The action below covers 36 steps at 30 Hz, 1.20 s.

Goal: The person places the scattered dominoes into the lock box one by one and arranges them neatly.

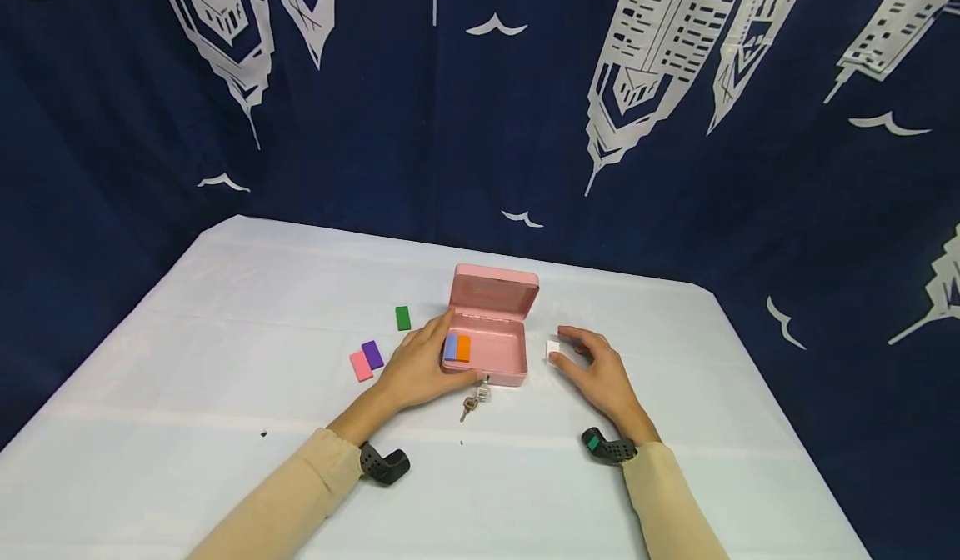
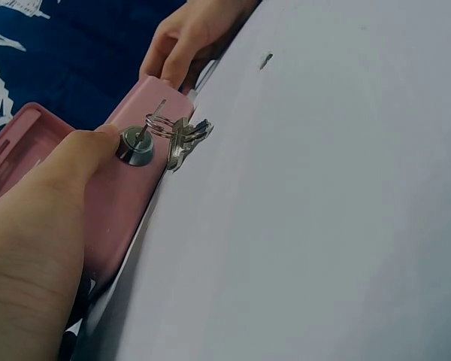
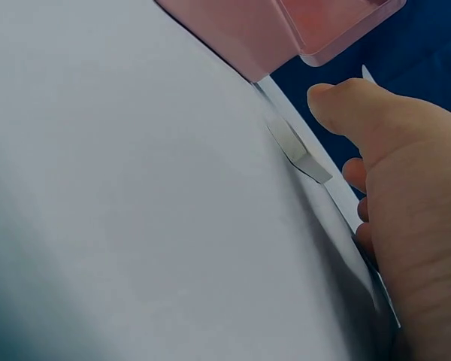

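A pink metal cash box point(image 1: 491, 350) lies with its lid point(image 1: 497, 292) raised. Inside, at the left, a light blue block point(image 1: 451, 347) lies beside an orange block point(image 1: 463, 348). My left hand point(image 1: 423, 362) grips the box's left side, thumb along the front by the lock point(image 2: 136, 147). A key sits in that lock, with more keys point(image 2: 182, 141) hanging from its ring. To the right of the box, a white block point(image 3: 297, 150) lies on the table. My right hand point(image 1: 600, 372) hovers around this block, thumb and fingers apart; the right wrist view shows a gap between them.
Left of the box lie a green block point(image 1: 402, 318), a purple block point(image 1: 372, 354) and a pink block point(image 1: 361, 366). The white table point(image 1: 187, 427) meets a dark blue printed curtain point(image 1: 420, 127) at the back. A small dark speck point(image 1: 263, 434) is at the front left.
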Motion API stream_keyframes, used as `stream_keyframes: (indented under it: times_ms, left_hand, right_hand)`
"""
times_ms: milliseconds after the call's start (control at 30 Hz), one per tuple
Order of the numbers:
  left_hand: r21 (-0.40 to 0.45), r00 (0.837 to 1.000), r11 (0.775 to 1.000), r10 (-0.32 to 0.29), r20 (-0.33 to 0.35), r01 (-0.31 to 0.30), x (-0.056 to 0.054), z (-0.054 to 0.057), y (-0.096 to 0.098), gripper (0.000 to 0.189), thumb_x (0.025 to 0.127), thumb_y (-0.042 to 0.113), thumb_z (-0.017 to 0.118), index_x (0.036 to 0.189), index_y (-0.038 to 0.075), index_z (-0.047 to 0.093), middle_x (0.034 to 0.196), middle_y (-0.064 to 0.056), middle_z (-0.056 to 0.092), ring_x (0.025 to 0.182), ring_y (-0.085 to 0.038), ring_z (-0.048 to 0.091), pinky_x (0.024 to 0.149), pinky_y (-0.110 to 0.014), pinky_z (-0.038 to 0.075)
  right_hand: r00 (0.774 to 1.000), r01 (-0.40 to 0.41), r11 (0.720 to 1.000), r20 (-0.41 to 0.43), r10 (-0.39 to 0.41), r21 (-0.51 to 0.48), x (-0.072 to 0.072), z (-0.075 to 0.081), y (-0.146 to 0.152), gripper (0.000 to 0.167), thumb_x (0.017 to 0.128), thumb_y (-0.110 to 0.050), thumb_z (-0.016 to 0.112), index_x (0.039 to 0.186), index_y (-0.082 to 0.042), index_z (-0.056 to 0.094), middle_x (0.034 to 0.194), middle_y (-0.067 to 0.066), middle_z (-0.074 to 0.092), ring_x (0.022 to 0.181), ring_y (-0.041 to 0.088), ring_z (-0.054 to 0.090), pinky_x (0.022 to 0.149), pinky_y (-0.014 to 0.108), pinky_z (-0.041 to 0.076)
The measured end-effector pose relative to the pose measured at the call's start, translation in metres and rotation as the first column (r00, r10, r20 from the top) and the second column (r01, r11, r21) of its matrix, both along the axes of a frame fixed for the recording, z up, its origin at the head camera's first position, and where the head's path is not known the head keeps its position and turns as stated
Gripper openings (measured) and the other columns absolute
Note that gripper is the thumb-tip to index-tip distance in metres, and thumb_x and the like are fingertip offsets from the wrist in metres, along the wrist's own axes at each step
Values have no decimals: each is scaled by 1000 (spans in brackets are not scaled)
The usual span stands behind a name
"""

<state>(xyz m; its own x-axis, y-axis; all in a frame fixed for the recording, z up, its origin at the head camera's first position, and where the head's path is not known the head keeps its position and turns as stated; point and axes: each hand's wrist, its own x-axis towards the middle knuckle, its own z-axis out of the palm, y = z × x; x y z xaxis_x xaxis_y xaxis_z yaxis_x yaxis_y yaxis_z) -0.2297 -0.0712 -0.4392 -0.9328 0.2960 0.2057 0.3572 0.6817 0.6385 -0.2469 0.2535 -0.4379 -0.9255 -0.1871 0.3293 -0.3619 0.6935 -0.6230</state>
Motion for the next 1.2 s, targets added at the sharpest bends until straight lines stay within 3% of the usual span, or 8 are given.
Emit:
stream_keyframes:
  times_ms: [700,933,1200]
  left_hand:
    - [3,1000,1000,-8,-2,8,-1,-2,-4,117,81,70,74,167,15,17,167,-9,34,142,-41,43,116,-60,36]
    - [-23,1000,1000,-15,-28,14,1,1,-12,116,82,68,75,166,12,18,165,-11,36,142,-42,44,117,-61,36]
    - [-2,999,999,-41,-29,41,-3,1,0,114,81,68,75,166,16,20,163,-10,40,142,-39,46,117,-60,36]
  right_hand:
    - [1000,-10,1000,-23,9,-29,0,-5,0,42,92,-22,80,130,-12,69,129,4,69,122,22,61,101,27,49]
    - [998,-45,999,-48,44,-13,-1,-10,-7,42,92,-22,80,131,-10,68,130,7,69,122,25,61,102,41,52]
    - [999,-20,998,-38,22,51,4,-3,4,42,93,-23,79,131,-11,68,129,9,68,114,28,63,99,48,52]
